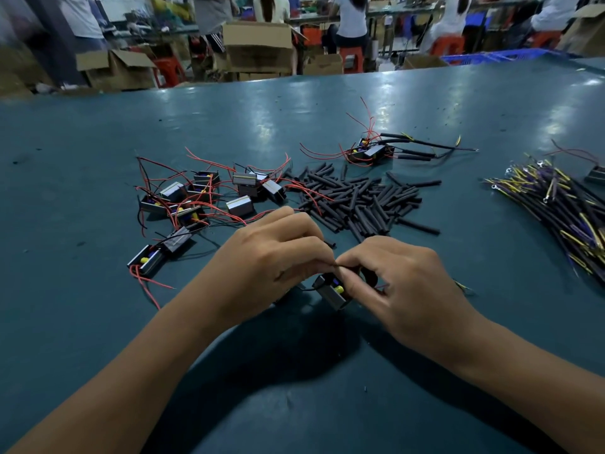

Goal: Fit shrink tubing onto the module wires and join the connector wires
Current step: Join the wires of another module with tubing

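Grip: left hand point(278, 257) and right hand point(393, 276) meet fingertip to fingertip, each pinching a thin dark wire point(337, 265) just above the table point(98, 322).
Module point(330, 291): small black rectangular box with a yellow part showing, tilted beneath the fingers, long axis running lower right to upper left.
Tubing pile point(360, 201): short matte black tubes, lying criss-cross beyond the hands.
Loose modules point(196, 204): boxy, with thin red leads, far left.
Connector wires point(556, 204): black and yellow bundle, far right.
Finished module point(370, 152): behind the pile, sleeved wires pointing right.
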`<state>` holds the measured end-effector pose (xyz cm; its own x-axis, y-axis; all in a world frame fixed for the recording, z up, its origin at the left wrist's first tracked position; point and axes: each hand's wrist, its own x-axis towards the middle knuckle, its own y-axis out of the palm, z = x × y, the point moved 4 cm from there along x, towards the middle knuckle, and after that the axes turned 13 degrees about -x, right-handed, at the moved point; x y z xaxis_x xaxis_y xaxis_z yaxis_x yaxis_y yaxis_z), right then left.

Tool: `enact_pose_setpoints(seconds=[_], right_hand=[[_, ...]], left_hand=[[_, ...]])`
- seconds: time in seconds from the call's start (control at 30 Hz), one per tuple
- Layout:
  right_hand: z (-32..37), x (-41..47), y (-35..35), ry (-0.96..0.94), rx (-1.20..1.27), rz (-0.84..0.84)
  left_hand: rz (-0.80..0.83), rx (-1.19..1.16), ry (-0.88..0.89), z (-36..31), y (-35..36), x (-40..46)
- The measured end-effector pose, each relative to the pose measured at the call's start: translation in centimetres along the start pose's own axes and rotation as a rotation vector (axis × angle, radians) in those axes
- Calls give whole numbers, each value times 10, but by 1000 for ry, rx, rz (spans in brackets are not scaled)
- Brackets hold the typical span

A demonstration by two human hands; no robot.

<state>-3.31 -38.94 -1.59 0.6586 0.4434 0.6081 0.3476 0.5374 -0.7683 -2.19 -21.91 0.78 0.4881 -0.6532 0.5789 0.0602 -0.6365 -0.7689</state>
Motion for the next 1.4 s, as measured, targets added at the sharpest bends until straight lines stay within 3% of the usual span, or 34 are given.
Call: enact_pose_setpoints(seconds=[0.47, 0.67, 0.77, 0.83, 1.07, 1.4], right_hand=[[0, -1, 2, -45, -60, -2], [3, -1, 3, -99, -74, -23], [3, -2, 3, -103, -76, -30], [1, -2, 3, -85, -64, -27], [0, 0, 2, -63, -33, -30], [1, 0, 1, -102, -53, 5]], left_hand=[[22, -248, -365, -5, 7, -2], [-46, -991, -971, 6, 20, -15], [-86, -1202, -1076, 2, 27, -16], [-88, -1156, -1045, 4, 26, -15], [-18, -728, -644, 16, 4, -12], [10, -657, -549, 14, 15, -10]])
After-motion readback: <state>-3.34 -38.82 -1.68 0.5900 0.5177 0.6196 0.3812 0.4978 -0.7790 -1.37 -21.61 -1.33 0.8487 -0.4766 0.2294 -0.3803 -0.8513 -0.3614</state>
